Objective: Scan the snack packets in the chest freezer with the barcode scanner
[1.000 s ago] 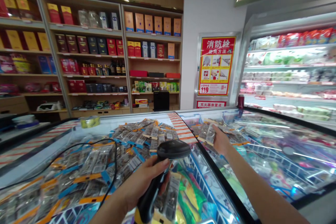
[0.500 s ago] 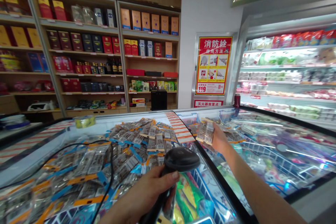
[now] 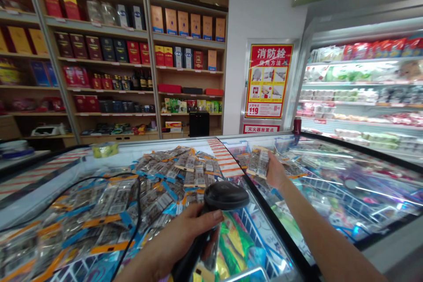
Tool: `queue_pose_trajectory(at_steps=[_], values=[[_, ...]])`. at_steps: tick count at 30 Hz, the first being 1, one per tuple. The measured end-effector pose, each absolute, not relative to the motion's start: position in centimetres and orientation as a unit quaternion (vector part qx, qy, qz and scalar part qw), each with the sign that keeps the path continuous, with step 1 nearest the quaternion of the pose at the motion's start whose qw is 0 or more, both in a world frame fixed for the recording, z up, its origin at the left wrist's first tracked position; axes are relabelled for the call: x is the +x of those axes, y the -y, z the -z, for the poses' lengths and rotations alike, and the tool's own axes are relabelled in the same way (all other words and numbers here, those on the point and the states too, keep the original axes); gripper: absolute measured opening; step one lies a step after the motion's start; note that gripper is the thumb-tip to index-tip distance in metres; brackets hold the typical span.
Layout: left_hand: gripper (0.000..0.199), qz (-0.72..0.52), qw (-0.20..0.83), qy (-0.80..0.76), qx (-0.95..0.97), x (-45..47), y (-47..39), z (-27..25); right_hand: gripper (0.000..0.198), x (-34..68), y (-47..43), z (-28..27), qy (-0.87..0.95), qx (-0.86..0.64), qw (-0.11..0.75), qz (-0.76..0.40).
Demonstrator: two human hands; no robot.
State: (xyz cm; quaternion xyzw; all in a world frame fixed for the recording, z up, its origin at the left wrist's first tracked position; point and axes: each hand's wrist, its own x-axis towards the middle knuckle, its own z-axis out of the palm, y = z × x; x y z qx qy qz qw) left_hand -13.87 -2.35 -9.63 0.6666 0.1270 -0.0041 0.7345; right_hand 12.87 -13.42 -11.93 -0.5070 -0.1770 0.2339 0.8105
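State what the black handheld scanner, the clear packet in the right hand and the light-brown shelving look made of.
Black scanner: probably hard plastic, satin, from the soft sheen on its head. Clear packet: likely thin plastic film, glossy, partly see-through with pale glints. Brown shelving: wood or wood-look laminate, matt; its even tan leaves that open.

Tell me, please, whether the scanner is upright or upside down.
Upright, though leaning: the scanner has its head above the left hand gripping it.
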Motion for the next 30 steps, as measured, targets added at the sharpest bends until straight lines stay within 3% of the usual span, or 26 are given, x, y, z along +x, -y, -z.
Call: queue_pose_trajectory(at_steps=[18,23,30], values=[[0.038,0.015,0.749,-0.132,0.650,-14.05,2.45,9.59,0.047,12.59,13.79,11.17,0.173,-0.525,0.802,-0.228],[0.037,0.003,0.749,-0.150,0.646,-13.94,2.14,9.54,0.036,12.48,13.89,11.05,0.156,-0.455,0.836,-0.264],[0.036,0.007,0.751,-0.140,0.646,-14.06,2.16,9.48,0.035,12.71,13.92,11.25,0.146,-0.423,0.850,-0.278]])
